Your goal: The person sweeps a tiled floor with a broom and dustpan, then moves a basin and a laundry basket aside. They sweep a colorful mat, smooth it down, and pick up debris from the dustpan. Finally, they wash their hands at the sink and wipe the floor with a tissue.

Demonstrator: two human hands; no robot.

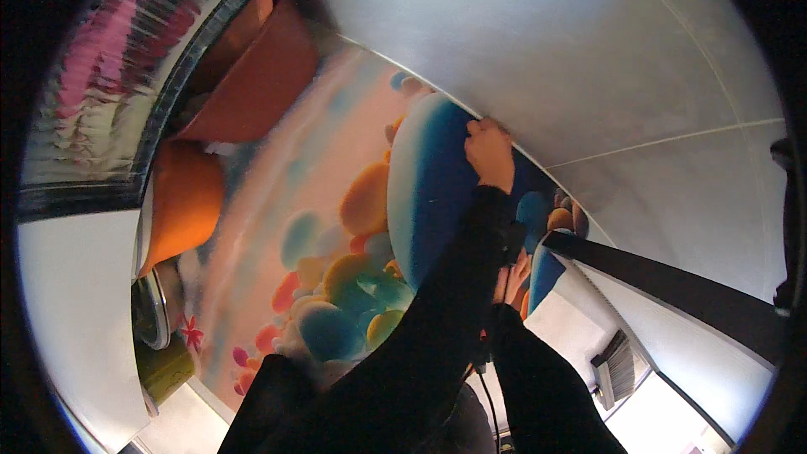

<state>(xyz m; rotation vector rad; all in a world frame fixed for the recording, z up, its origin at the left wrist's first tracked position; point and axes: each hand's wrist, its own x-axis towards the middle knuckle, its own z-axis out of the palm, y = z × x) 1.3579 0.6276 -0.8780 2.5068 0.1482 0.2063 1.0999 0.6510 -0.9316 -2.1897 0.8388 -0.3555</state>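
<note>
A floor mat (437, 193) printed with colourful pebbles lies along a grey tiled wall. Reaching up from the lower left, my left hand (490, 154) is closed, its fingers curled at the mat's dark blue edge where it meets the wall. Whether the fingertips pinch that edge is hidden. My right hand (519, 274) is lower, near the mat's narrow blue end, with its visible fingers stretched out. The left sleeve covers part of it. A black bar (656, 277) runs close beside the right hand.
An orange container (185, 202) and a reddish-brown basin (261, 76) stand along the mat's left side. A dark-framed panel (109, 84) with pink and cream streaks is at the upper left, above a white surface (80, 311). A bristled brush (618, 367) is at the lower right.
</note>
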